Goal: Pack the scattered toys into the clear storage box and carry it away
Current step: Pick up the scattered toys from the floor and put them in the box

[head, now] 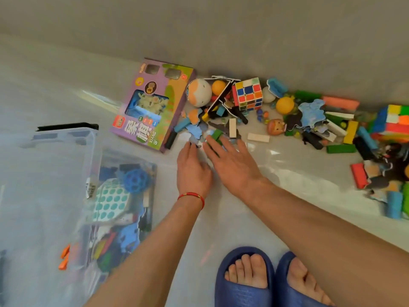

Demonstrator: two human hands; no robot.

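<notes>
Both hands (212, 165) reach over glossy floor (276, 196) toward wall-side toys (250, 107).

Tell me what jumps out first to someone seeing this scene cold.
The long heap of bright toys along the wall catches the eye first, above all the Rubik's cube near its middle and the purple boxed toy set lying at its left end. Next come the two hands, left hand and right hand, stretched flat toward small pieces at the heap's near edge. At the left stands the clear storage box, already partly filled.
</notes>
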